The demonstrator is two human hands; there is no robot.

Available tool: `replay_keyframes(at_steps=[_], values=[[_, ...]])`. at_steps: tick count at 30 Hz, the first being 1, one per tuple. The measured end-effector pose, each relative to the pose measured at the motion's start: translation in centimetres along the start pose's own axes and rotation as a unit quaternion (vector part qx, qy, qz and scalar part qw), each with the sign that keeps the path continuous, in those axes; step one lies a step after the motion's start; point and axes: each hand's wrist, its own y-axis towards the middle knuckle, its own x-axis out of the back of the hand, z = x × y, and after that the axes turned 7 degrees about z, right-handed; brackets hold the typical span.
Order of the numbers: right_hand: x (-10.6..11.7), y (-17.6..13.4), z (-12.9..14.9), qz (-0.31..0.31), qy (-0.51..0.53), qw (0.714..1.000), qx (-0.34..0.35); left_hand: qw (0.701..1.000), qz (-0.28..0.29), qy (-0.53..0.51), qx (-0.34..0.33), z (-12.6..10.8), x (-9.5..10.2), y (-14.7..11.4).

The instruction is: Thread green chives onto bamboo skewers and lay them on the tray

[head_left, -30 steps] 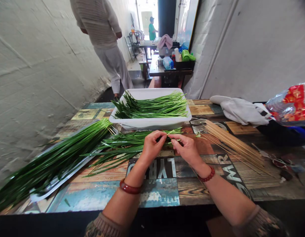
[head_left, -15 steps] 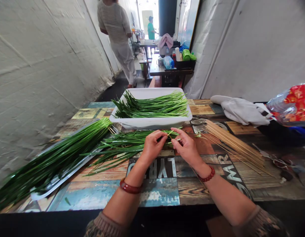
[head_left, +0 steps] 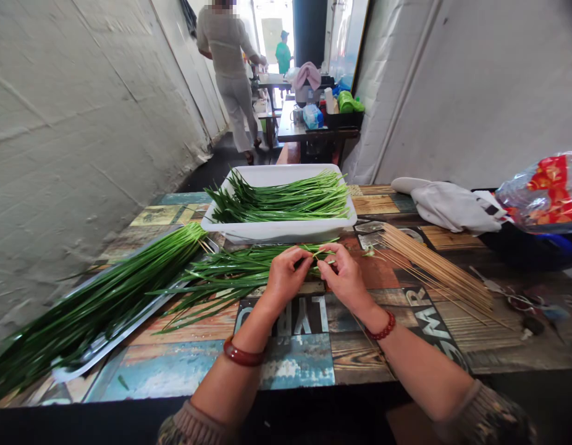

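My left hand (head_left: 288, 272) pinches the pale stem end of a garlic chive (head_left: 319, 251) above the middle of the table. Close beside it, the fingers of my right hand (head_left: 344, 278) are closed on a thin bamboo skewer (head_left: 375, 343). The skewer runs under my right wrist toward the table's front edge; my fingers partly hide its tip. Loose garlic chives (head_left: 230, 272) lie beneath and left of my hands. A large bundle of chives (head_left: 114, 296) rests on a tray (head_left: 84, 369) at the left. More chives (head_left: 286, 198) fill a white tub (head_left: 286, 233) behind my hands.
A pile of bamboo skewers (head_left: 434, 272) lies to the right, near scissors (head_left: 492, 283). A white cap (head_left: 446, 204) and a clear plastic package (head_left: 540, 191) are at the far right. A person in light clothes (head_left: 230, 74) and a green-shirted person (head_left: 283, 54) are farther back.
My fingertips have come closer together at the chive stem, the right ones shifting left. The person in light clothes has stepped farther away and reaches toward a back table.
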Motion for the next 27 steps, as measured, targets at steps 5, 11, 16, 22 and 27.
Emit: replay_keyframes(at_steps=[5, 11, 16, 22, 27], values=[[0.0, 0.1, -0.2, 0.002, 0.039, 0.999, -0.015, 0.999, 0.048, -0.014, -0.016, -0.2, -0.1, -0.1], [0.9, 0.3, 0.4, 0.062, 0.149, 0.986, -0.031, 0.996, 0.082, -0.033, -0.013, -0.1, 0.3, -0.1], [1.6, 0.4, 0.0, 0.042, 0.168, 0.983, -0.053, 0.995, 0.095, -0.015, -0.008, -0.1, 0.5, -0.1], [1.4, 0.4, -0.3, 0.052, 0.126, 0.990, -0.018, 0.999, 0.053, 0.010, -0.008, 0.0, 0.5, -0.1], [1.4, 0.4, -0.4, 0.030, -0.012, 0.999, 0.030, 0.995, 0.074, 0.068, -0.012, -0.1, 0.4, -0.4]])
